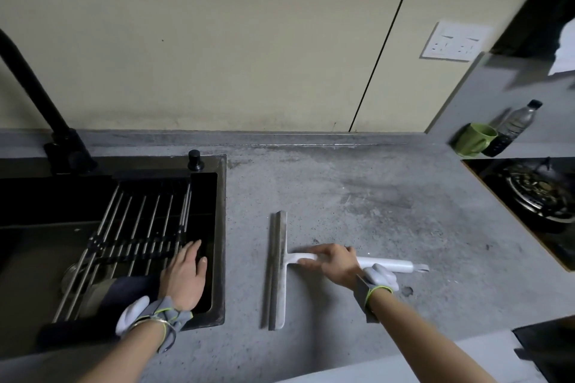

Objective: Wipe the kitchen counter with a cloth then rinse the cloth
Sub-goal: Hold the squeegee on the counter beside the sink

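Right hand [334,261], fingers closed around the handle of a squeegee [278,270] lying on the grey surface [373,211]; left hand [186,274], fingers spread, over the sink [221,227] rack [140,227]. A dark cloth [124,289] lies at the sink's near edge. Far right corner: green mug [474,138], bottle [513,127], stove burner [538,196].

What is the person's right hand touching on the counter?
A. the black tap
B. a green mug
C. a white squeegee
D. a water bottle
C. The right hand lies on the handle of the white squeegee, which lies flat on the grey counter; the green mug and the water bottle stand far off by the stove, untouched.
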The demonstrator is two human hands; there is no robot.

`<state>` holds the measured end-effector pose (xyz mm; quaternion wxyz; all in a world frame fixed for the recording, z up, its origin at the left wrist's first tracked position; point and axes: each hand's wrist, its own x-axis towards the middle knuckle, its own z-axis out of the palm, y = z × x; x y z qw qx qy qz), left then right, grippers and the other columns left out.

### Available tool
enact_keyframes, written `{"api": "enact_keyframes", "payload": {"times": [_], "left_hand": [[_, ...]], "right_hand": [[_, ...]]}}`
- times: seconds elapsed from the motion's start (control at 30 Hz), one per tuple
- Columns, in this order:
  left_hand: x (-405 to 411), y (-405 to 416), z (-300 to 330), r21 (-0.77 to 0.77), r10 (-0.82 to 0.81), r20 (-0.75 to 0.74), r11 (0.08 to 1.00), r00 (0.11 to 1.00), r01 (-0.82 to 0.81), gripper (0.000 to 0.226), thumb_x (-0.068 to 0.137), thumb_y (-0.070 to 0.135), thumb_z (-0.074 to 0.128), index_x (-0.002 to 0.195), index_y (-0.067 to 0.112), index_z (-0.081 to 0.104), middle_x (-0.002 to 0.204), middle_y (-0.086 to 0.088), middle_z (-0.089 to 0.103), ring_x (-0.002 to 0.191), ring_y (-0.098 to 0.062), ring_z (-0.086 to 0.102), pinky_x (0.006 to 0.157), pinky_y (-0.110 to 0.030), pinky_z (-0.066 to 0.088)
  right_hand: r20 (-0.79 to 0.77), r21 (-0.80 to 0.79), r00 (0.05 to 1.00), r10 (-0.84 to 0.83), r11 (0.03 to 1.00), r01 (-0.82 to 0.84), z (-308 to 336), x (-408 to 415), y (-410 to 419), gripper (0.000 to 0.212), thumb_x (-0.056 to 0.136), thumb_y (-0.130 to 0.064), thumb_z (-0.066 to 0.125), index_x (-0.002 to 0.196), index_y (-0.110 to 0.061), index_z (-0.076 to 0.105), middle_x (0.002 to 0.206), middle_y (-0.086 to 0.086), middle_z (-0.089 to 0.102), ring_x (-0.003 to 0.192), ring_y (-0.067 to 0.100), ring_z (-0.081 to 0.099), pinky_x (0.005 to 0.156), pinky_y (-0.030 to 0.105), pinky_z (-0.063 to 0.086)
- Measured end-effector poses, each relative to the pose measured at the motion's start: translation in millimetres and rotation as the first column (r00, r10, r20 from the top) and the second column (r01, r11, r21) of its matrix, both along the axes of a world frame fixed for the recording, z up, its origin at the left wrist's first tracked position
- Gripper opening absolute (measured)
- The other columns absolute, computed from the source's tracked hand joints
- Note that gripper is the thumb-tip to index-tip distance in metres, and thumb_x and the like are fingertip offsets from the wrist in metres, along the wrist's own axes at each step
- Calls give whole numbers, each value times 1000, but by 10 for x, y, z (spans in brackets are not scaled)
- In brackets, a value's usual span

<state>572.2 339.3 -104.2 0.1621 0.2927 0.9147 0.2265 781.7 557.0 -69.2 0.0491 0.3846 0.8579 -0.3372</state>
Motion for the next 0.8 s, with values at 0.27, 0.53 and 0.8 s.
{"api": "enact_keyframes", "payload": {"times": [0.27,0.53,0.8], "left_hand": [[654,772,-33,120,17,-111,993,994,-3,37,90,4,56,127,2,57,136,-14,53,123,-34,51,97,-43,39],[1585,1678,32,156,110,-120,984,987,-90,31,90,1,53,120,-1,61,130,-19,57,121,-37,52,102,-47,39],[2145,2150,194,50,95,-118,995,988,-90,36,99,17,41,134,12,50,141,-5,47,129,-26,44,110,-38,33]], "right_hand": [[-7,23,1000,4,1000,-4,4,777,955,27,79,-68,53,101,-56,62,116,-18,64,115,11,50,91,31,18],[12,90,999,-36,995,35,101,2041,2243,21,81,-66,53,98,-57,60,112,-22,65,114,7,52,95,31,20],[75,178,973,-217,963,201,177,3100,3234,28,81,-61,56,93,-37,63,94,-10,66,106,15,55,94,36,22]]}}
